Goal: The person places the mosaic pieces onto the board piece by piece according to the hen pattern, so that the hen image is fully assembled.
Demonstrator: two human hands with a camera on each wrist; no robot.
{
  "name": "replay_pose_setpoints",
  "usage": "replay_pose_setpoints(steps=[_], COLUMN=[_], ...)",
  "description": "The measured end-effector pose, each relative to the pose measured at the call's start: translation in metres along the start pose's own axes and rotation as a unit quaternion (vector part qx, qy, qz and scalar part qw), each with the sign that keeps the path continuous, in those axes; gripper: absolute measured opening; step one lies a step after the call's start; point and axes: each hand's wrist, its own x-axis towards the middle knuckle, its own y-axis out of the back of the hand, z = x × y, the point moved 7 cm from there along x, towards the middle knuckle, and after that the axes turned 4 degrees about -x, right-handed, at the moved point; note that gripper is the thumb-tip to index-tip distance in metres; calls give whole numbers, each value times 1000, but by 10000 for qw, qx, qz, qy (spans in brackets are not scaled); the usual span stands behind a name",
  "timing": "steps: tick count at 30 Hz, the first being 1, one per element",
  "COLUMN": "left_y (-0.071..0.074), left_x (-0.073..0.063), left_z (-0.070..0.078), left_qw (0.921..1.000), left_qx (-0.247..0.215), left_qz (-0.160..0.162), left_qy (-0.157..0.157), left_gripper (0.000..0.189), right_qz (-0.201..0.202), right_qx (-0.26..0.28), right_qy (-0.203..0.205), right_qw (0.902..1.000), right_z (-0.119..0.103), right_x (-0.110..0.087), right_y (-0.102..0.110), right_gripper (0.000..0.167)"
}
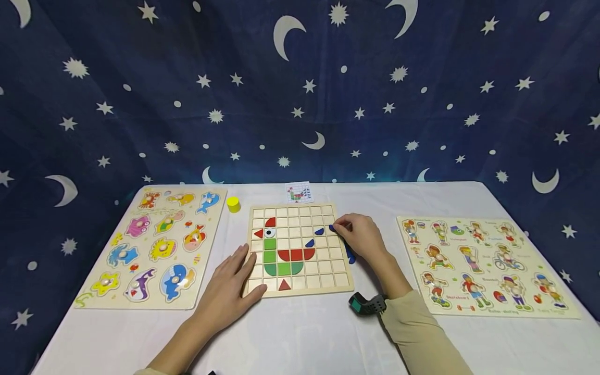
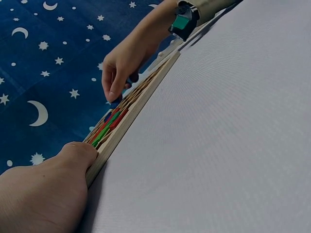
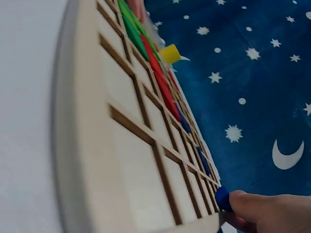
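Note:
A wooden grid board [image 1: 319, 291] lies in the middle of the table, with red, green and blue flat pieces forming a bird. Its eye tile [image 1: 269, 233] sits under a red quarter-round. Along the board's left edge rests my left hand [image 1: 229, 281], fingers spread, thumb at the near corner. My right hand [image 1: 363, 237] pinches a blue quarter-round piece [image 3: 222, 198] between thumb and fingers, over the right-hand column near the far corner. Two more blue pieces [image 1: 319, 231] lie in cells to its left. Loose blue pieces [image 1: 350, 256] lie beside the board, partly hidden by the right hand.
Behind the board lies a small picture card [image 1: 299, 192] showing a similar bird. A yellow cylinder [image 1: 233, 204] stands at the far left corner. A sea-animal puzzle [image 1: 201, 276] lies on the left, a sports-figure puzzle [image 1: 469, 219] on the right. A starry cloth [image 1: 253, 130] hangs behind.

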Motion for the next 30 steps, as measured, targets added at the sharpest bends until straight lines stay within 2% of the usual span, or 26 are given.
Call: replay_pose_setpoints(steps=[9, 15, 23, 30], left_y=[2, 1, 0, 0], left_x=[1, 1, 0, 0], left_z=[0, -1, -1, -1], left_qw=[10000, 10000, 10000, 10000], left_qx=[1, -10, -34, -25], left_qz=[28, -3, 6, 3], left_qy=[-43, -27, -31, -15], left_gripper=[75, 75, 75, 75], right_qz=[114, -40, -466, -519], right_qx=[-110, -126, -49, -89], right_qy=[20, 68, 250, 269], right_qw=[9999, 9999, 9986, 9983], right_z=[-6, -6, -1, 0], right_x=[-1, -2, -1, 0], right_y=[-4, -4, -1, -1], right_gripper=[13, 15, 11, 11])
